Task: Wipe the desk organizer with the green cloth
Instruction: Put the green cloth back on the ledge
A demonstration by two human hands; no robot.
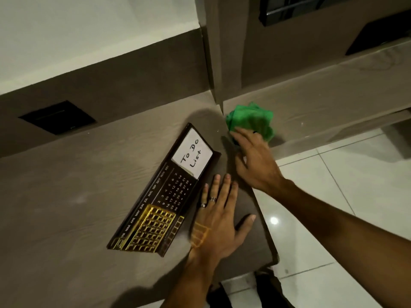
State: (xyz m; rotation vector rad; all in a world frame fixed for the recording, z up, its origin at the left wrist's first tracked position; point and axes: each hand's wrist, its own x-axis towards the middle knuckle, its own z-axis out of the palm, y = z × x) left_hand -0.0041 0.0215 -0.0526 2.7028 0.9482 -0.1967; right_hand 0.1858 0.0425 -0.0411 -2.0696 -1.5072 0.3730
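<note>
The desk organizer (164, 194) is a flat black tray with a printed calendar, a gold grid at its near end and a white "To Do List" card at its far end; it lies diagonally on the desk. The green cloth (251, 118) sits crumpled on the desk beyond the organizer's far end, at the desk's right edge. My right hand (255, 161) reaches over it, fingers spread, fingertips touching the cloth's near side without gripping it. My left hand (218, 218) lies flat on the desk, fingers apart, right beside the organizer's right edge.
The grey wood-grain desk (77, 185) ends at a right edge near my hands, with white tiled floor (333, 196) beyond. A black socket plate (57, 117) is set in the back panel. A vertical post (213, 52) rises behind the cloth.
</note>
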